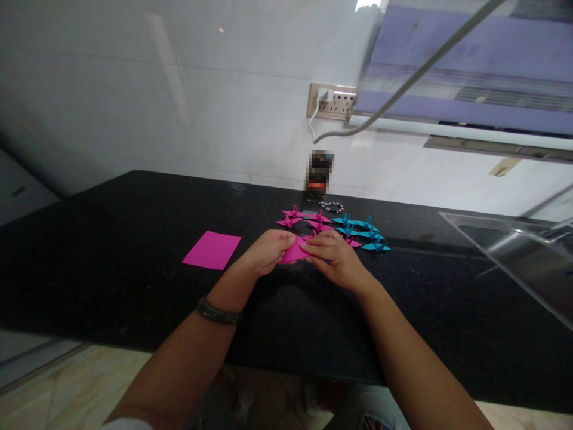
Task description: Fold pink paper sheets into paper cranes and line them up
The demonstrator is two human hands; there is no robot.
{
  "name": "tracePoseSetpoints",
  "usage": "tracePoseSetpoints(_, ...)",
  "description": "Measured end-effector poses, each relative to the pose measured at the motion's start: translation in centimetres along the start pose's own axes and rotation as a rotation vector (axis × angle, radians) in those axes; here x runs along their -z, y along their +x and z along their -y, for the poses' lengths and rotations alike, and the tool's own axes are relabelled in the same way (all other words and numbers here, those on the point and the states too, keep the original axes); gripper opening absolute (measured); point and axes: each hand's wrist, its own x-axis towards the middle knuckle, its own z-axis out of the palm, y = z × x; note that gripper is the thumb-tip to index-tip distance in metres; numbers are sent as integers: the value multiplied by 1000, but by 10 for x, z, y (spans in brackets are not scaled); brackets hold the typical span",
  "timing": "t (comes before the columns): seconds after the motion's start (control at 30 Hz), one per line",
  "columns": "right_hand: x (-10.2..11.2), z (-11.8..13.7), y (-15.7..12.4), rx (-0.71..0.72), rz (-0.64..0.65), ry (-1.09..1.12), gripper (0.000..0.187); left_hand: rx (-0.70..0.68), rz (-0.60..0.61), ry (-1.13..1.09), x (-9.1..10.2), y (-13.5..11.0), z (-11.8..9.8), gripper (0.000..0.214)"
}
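A folded piece of pink origami paper is held between both hands above the dark counter. My left hand pinches its left side, thumb on top. On the right side, my right hand grips it with closed fingers, which hide part of the fold. Just beyond the hands stand several pink paper cranes, some partly covered by my right hand. Several blue paper cranes stand to their right. A flat pink paper square lies on the counter left of my left hand.
The black counter runs along a tiled wall. A phone-like blurred object leans there, with a beaded strap in front. A metal sink is at the right. A white cable hangs from the wall socket.
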Motion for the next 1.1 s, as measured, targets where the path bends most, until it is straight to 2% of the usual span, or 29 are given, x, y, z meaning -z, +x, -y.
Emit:
tracePoseSetpoints(0.8, -4, -6, -1, 16, 36, -67, 24, -1, -34, -26, -1, 1, 1, 10)
tracePoseSetpoints(1.1, -3, -6, -1, 8, 35, -74, 24, -30, -104, -55, -4, 2, 0, 6)
